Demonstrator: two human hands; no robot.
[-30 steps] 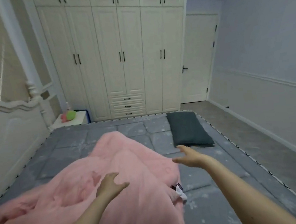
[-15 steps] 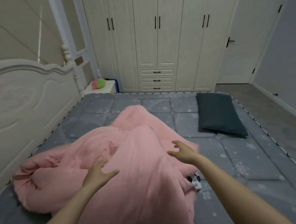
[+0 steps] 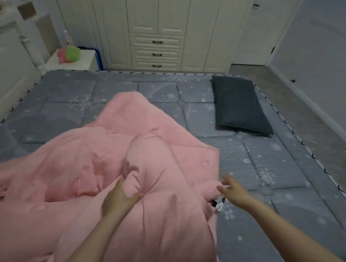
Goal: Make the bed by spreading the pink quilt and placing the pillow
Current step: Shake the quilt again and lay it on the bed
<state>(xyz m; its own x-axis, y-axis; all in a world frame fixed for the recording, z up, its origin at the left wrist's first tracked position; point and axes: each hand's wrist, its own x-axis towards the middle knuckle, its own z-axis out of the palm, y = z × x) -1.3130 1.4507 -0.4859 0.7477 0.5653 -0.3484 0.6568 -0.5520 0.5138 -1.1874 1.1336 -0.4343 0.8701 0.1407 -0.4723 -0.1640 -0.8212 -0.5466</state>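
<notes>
Since half a second ago the left hand (image 3: 119,197) has closed on a fold of the pink quilt (image 3: 81,161), still bunched mid-mattress, while the right hand (image 3: 230,188) reaches open-fingered toward its edge; spreading barely begun, dark pillow (image 3: 239,106) unplaced at the far corner.

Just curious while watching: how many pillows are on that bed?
1. A dark grey rectangular fabric pillow lies on the grey snowflake-print mattress at its far right side. Another could hide under the bunched pink quilt.
</notes>
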